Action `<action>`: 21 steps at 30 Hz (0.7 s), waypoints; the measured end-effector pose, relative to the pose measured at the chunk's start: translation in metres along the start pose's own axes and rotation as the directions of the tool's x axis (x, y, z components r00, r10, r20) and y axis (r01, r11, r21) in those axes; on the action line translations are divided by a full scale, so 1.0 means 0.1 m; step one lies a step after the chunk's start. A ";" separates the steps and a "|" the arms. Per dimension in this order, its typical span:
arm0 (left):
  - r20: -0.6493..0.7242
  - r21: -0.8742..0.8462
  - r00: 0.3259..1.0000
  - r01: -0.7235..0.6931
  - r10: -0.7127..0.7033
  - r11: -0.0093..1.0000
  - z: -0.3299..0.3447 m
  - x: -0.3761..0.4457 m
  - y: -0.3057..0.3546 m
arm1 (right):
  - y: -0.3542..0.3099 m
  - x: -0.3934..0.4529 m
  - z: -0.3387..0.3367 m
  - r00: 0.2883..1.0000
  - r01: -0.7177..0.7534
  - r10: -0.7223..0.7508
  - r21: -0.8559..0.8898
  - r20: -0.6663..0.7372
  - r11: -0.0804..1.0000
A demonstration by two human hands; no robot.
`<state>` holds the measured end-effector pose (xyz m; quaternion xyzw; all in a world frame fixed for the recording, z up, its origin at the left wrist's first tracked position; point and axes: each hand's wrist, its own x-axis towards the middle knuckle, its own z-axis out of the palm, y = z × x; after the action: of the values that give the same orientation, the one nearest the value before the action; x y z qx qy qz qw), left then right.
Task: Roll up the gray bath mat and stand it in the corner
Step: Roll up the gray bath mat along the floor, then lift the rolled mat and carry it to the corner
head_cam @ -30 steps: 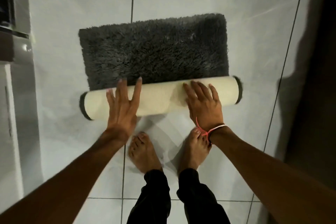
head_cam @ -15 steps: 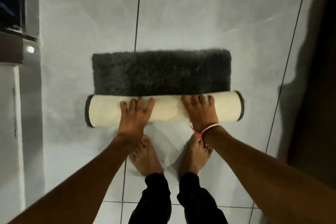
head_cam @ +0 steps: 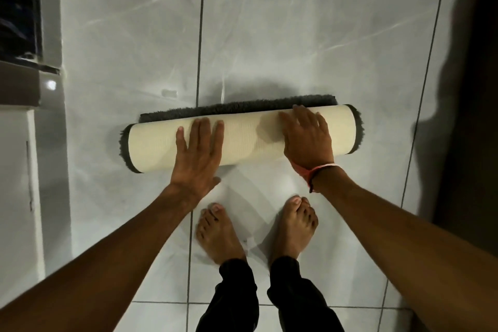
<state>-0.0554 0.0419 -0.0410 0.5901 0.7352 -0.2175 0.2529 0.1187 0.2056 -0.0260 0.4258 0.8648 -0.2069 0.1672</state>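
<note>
The gray bath mat (head_cam: 250, 137) lies on the tiled floor as a thick roll, cream backing outward, dark pile showing at both ends. Only a narrow strip of gray pile (head_cam: 237, 107) still lies flat behind the roll. My left hand (head_cam: 198, 151) presses flat on the roll left of its middle, fingers spread. My right hand (head_cam: 307, 137), with a red cord on the wrist, lies palm-down on the roll's right part, fingers reaching over the top.
Glossy gray floor tiles (head_cam: 269, 35) stretch ahead. A white cabinet or door frame (head_cam: 29, 170) stands at the left, a dark opening (head_cam: 16, 5) above it. A dark wall or door (head_cam: 474, 89) runs along the right. My bare feet (head_cam: 218, 232) stand just behind the roll.
Both hands have pushed the roll forward. The flat gray part has shrunk from a wide patch to a thin strip, and the roll has grown thicker.
</note>
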 end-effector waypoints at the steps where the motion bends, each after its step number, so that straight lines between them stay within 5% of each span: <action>1: -0.017 0.016 1.000 0.020 -0.020 1.000 -0.02 0.07 0.02 | -0.02 -0.02 -0.02 0.988 -0.083 0.097 0.120 -0.120 0.989; 4: -0.005 -0.015 0.999 0.035 -0.035 0.999 -0.12 0.31 -0.03 | 0.05 -0.14 0.01 0.788 -0.272 0.523 0.578 -0.325 0.770; 6: 0.012 -0.057 1.000 0.020 -0.019 0.998 -0.18 0.54 -0.17 | 0.24 -0.19 0.05 0.519 -0.303 0.837 0.878 -0.174 0.370; 7: 0.022 -0.086 1.000 0.011 -0.009 0.996 -0.22 0.64 -0.24 | 0.34 -0.19 0.06 0.406 -0.266 0.911 0.963 0.072 0.042; 8: 0.038 -0.129 0.999 0.004 0.001 0.992 -0.27 0.74 -0.31 | 0.44 -0.18 0.09 0.395 -0.228 0.848 0.931 0.355 -0.284; 9: 0.059 -0.173 0.998 -0.002 0.012 0.985 -0.31 0.83 -0.37 | 0.54 -0.16 0.12 0.472 -0.233 0.686 0.829 0.553 -0.508; 10: 0.081 -0.209 0.996 -0.006 0.024 0.978 -0.34 0.90 -0.42 | 0.60 -0.10 0.15 0.573 -0.266 0.519 0.743 0.634 -0.614; 12: 0.105 -0.253 0.993 -0.020 0.048 0.967 -0.41 0.96 -0.47 | 0.64 0.09 0.17 0.717 -0.261 0.355 0.703 0.600 -0.661; 13: 0.101 -0.281 0.994 -0.012 0.042 0.960 -0.42 0.95 -0.45 | 0.64 0.18 0.13 0.733 -0.236 0.356 0.707 0.580 -0.667; 17: 0.072 -0.409 0.997 0.052 -0.025 0.911 -0.60 0.79 -0.53 | 0.42 0.49 -0.31 0.661 -0.219 0.464 0.743 0.590 -0.633; 21: -0.015 -0.541 0.988 0.119 -0.151 0.833 -1.24 0.71 -0.85 | 0.05 0.86 -1.42 0.744 -0.181 0.507 0.862 0.434 -0.473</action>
<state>-0.1648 0.1546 0.0122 0.4480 0.8133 -0.0028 0.3714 0.0572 0.3367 0.0547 0.6630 0.1437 -0.6833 -0.2700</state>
